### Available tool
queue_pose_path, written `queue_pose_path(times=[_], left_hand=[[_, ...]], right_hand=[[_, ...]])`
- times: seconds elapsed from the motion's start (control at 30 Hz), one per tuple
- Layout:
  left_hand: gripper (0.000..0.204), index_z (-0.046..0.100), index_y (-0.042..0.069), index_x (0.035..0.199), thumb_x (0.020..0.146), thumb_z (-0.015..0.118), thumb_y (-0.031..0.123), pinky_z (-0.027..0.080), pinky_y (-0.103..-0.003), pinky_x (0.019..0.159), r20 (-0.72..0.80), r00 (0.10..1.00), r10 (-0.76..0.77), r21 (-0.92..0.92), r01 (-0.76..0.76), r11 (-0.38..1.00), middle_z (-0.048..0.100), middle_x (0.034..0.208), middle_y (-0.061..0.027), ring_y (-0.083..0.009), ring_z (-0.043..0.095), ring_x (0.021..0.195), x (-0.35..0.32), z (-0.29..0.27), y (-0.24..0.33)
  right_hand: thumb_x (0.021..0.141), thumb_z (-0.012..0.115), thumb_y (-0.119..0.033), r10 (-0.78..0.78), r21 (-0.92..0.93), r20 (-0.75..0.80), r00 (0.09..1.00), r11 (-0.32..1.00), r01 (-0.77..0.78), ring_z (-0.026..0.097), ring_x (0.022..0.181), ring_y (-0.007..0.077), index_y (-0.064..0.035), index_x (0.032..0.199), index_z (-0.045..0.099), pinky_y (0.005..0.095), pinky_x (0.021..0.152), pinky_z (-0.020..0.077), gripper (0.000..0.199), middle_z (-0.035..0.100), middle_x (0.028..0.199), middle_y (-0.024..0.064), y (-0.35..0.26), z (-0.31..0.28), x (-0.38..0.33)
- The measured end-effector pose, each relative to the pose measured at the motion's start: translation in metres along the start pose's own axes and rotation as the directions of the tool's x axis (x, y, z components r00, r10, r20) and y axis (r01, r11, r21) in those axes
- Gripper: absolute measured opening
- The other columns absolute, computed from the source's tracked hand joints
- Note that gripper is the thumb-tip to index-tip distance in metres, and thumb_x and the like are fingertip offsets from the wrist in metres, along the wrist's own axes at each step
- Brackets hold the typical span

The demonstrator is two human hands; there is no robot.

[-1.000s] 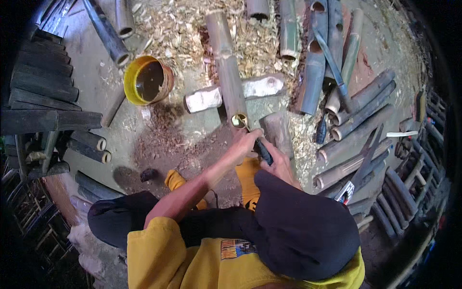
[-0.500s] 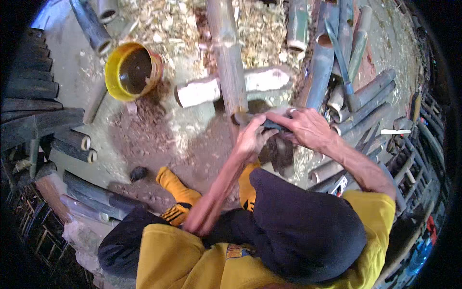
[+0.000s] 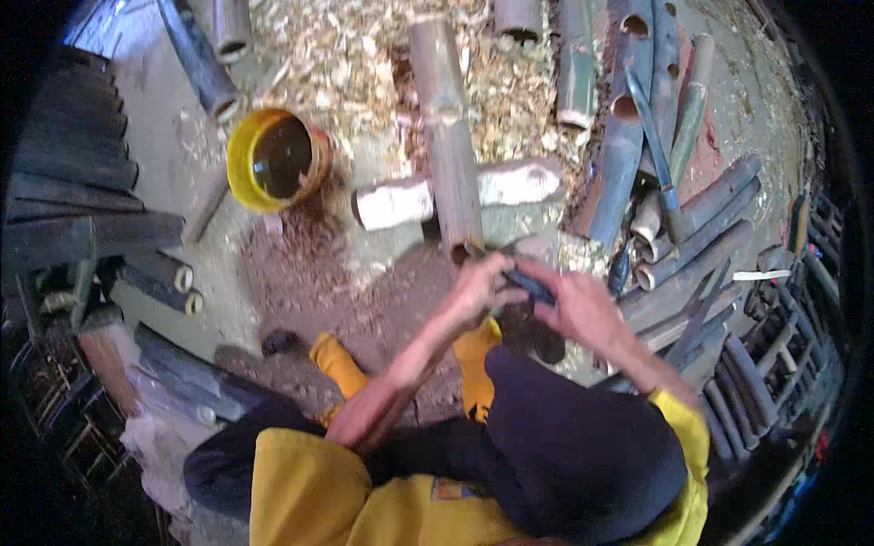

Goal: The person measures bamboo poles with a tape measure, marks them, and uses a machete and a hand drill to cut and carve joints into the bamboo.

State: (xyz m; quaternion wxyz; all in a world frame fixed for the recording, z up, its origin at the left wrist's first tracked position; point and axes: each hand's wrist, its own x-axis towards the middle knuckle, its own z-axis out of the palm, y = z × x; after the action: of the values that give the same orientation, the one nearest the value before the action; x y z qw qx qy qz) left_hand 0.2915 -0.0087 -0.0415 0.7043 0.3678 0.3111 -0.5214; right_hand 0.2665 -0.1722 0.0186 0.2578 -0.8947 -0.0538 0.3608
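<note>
A thick bamboo pole (image 3: 446,136) points away from me, resting across a short log with pale, stripped patches (image 3: 519,185). Just below the pole's open near end, my left hand (image 3: 478,291) is closed, its thumb and fingers around one end of a dark elongated object (image 3: 534,286). Around the other end of that object close the fingers of my right hand (image 3: 583,309). The object slants between the two hands; its exact kind is hidden by fingers and blur. Beneath them are my feet in orange socks (image 3: 475,364).
To the left stands a yellow bucket (image 3: 238,164) of dark brown liquid. Wood chips (image 3: 337,55) cover the far floor. At right lie several bamboo tubes (image 3: 614,173), a long curved blade (image 3: 648,118) with a handle, and a rack (image 3: 792,332). Dark bamboo pieces (image 3: 196,369) lie at left.
The whole view has shifted, so most things appear lower and to the right. The dark object between my hands now slants more, its right end lower. Both hands keep their hold.
</note>
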Motion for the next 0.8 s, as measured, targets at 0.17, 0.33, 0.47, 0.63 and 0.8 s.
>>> queue_pose_path(times=[0.17,0.33,0.47,0.63,0.8], left_hand=[[0.035,0.041,-0.001,0.123,0.092,0.043,0.015,0.037,-0.039,0.102,0.207,0.912,0.355,-0.757,-0.08,0.648,0.048,0.125,-0.0141,-0.0248,0.046,0.117,0.023,-0.009,-0.033],[0.03,0.045,-0.002,0.118,0.092,0.046,0.013,0.033,-0.04,0.106,0.12,0.868,0.482,-0.973,0.007,0.23,0.049,0.123,-0.0133,-0.0236,0.045,0.118,0.043,0.025,-0.05],[0.022,0.048,-0.004,0.108,0.088,0.051,0.006,0.043,-0.038,0.099,-0.08,0.983,0.166,-0.938,-0.131,0.321,0.052,0.113,-0.0153,-0.0272,0.051,0.11,0.032,0.035,-0.037],[0.019,0.046,-0.004,0.107,0.089,0.047,0.004,0.048,-0.038,0.094,-0.12,0.993,0.012,-0.721,-0.095,0.687,0.051,0.109,-0.0162,-0.0268,0.053,0.102,0.019,0.025,-0.029],[0.025,0.053,-0.002,0.086,0.09,0.04,0.018,0.055,-0.029,0.072,0.042,0.981,-0.191,0.284,0.172,0.943,0.058,0.088,-0.0116,-0.0204,0.061,0.077,0.029,-0.039,-0.04]], right_hand=[[0.079,0.053,-0.012,-0.423,-0.682,0.172,0.89,0.601,0.417,0.062,0.074,0.0228,-0.0174,0.117,0.052,0.0357,0.066,0.0496,0.038,0.062,0.081,0.0093,-0.008,-0.047,0.051],[0.077,0.053,-0.02,-0.511,-0.684,0.473,0.718,0.301,0.665,0.062,0.075,0.0213,-0.0281,0.119,0.052,0.0358,0.065,0.049,0.043,0.061,0.077,0.0044,0.009,-0.069,0.093],[0.069,0.061,-0.017,-0.431,-0.521,0.54,0.723,0.504,0.689,0.061,0.064,0.0248,-0.0295,0.117,0.055,0.037,0.055,0.048,0.05,0.062,0.074,0.0063,0.011,-0.075,0.104],[0.062,0.067,-0.013,-0.438,-0.074,0.429,0.79,0.855,0.514,0.062,0.078,0.0306,-0.0225,0.12,0.054,0.0401,0.068,0.0498,0.06,0.064,0.089,0.0144,0.05,-0.043,0.087],[0.068,0.066,-0.013,-0.119,0.454,0.225,0.967,0.891,0.004,0.062,0.086,0.0332,-0.0107,0.129,0.04,0.0405,0.077,0.0492,0.067,0.061,0.1,0.019,0.043,0.067,0.021]])
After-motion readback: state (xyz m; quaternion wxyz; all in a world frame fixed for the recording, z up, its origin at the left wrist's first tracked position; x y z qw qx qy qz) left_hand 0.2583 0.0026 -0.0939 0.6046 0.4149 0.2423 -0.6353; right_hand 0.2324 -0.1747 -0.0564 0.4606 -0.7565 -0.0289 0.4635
